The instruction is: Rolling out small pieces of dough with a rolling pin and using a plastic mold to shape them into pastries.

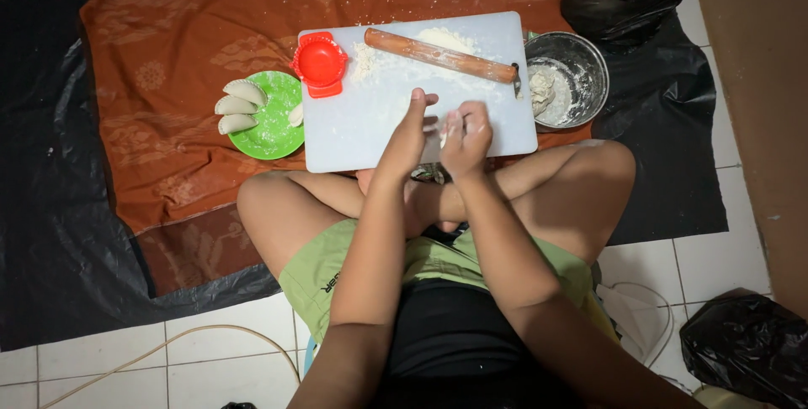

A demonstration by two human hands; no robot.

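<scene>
The person sits cross-legged on the floor with a white board [370, 123] set just in front of the shins, within easy reach of both arms. The left hand [406, 135] and right hand [465, 135] meet over the board's near edge, fingers curled together around a small piece of dough [446, 130] that shows only as a pale sliver between them; the grip is close and narrow, probably so the piece can be pressed or shaped above the floured surface. A rolling pin [440, 55] lies across the far side of the board beside a heap of flour [370, 62], out of the hands' way yet near. A red dumpling press [320, 63] rests on the board's far left corner, just beside a green plate [278, 135] where three folded dumplings [236, 106] lie in a row. A metal bowl [581, 68] with more dough touches the board's right edge. An orange cloth [185, 55] over black sheeting likely keeps flour off the tiles.
</scene>
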